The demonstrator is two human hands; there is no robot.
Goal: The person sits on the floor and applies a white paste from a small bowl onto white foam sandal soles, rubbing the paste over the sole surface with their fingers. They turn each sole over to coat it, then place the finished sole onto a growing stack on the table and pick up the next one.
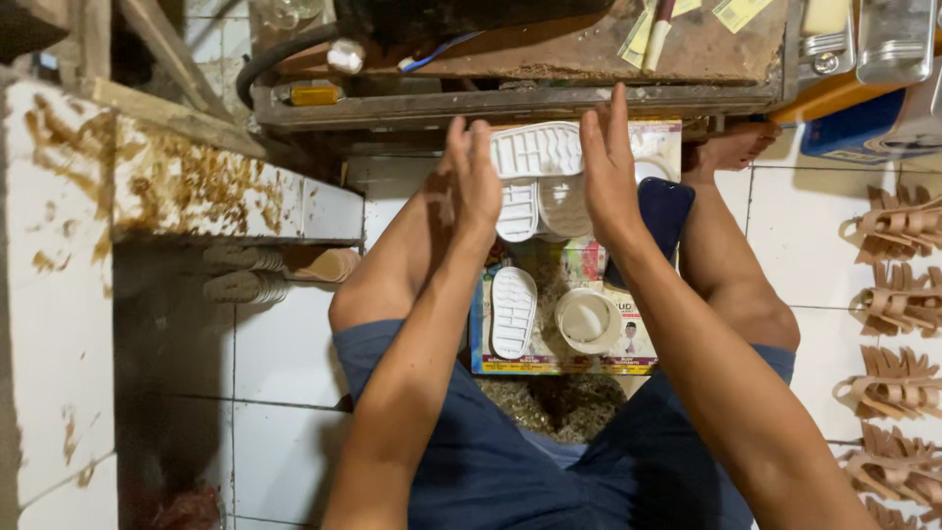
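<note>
Both palms press flat on 1 white shoe sole (537, 149), left hand (474, 177) and right hand (608, 167) open-fingered, squeezing it between them above the floor. Next likely calls for setting it among the other soles (513, 312).

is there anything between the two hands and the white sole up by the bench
Nothing visible. The left hand and right hand stand either side of the white shoe sole, with no object between palms and sole; actual contact cannot be told.
</note>
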